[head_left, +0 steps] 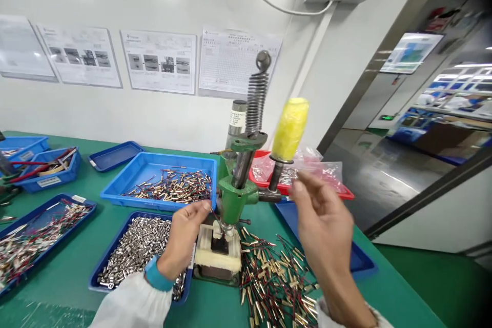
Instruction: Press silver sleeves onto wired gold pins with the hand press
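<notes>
A green hand press [235, 190] stands on a cream block [217, 252] at the middle of the green table. Its lever ends in a yellow wrapped handle [289, 129]. My left hand [185, 238] is closed in a pinch on a thin wired piece held at the press base. My right hand [323, 220] hovers in the air just below the yellow handle, blurred, fingers loosely curled, touching nothing I can see. A pile of wired brass terminals [274, 279] lies under it.
Blue trays hold parts: silver metal pieces [134, 248] by my left wrist, brass terminals [169, 184] behind, wired pieces [34, 233] at left. A red tray [342, 193] with plastic bags sits behind the press. Papers hang on the wall; an open doorway is at right.
</notes>
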`<state>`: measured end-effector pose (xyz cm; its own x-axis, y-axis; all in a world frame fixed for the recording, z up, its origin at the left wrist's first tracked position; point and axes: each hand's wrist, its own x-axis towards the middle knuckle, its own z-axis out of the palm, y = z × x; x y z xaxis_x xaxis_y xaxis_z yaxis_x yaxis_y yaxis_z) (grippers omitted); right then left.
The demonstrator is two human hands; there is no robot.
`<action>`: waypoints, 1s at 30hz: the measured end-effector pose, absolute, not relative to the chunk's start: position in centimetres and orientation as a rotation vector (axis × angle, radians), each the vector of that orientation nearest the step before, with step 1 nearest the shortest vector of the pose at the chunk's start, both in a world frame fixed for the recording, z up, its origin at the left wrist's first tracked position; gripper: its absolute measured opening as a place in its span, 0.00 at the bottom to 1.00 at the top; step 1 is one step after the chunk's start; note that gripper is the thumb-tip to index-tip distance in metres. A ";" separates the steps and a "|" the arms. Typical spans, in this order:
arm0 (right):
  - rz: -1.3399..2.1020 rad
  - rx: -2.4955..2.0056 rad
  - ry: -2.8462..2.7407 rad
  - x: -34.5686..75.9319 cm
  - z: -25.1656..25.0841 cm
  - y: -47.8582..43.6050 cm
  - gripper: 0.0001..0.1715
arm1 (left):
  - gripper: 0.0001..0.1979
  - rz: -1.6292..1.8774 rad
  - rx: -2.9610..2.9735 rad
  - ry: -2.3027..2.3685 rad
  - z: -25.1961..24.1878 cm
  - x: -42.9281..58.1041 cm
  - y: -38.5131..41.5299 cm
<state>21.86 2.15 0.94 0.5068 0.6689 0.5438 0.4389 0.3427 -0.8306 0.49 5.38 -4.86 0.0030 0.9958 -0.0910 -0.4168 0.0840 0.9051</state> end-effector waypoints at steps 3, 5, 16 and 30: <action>0.327 -1.605 -1.464 22.9 -5.4 3.0 0.20 | 0.17 1.445 0.624 1.011 -3.7 -1.8 8.0; 0.374 -1.677 -1.593 22.5 -8.3 3.4 0.13 | 0.11 1.450 0.588 1.026 -3.3 -3.5 8.9; 0.506 -1.670 -1.446 20.3 -8.7 3.8 0.04 | 0.11 1.174 0.421 0.998 -5.6 -5.9 4.1; 1.006 -1.294 -0.844 19.6 -5.2 -3.4 0.25 | 0.06 1.102 0.436 1.026 -6.8 -4.0 1.7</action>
<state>19.55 -3.43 -5.21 0.3563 0.9333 -0.0453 -0.1173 -0.0035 -0.9931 -4.04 1.67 -6.77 0.0801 0.8844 -0.4597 -0.5214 0.4302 0.7369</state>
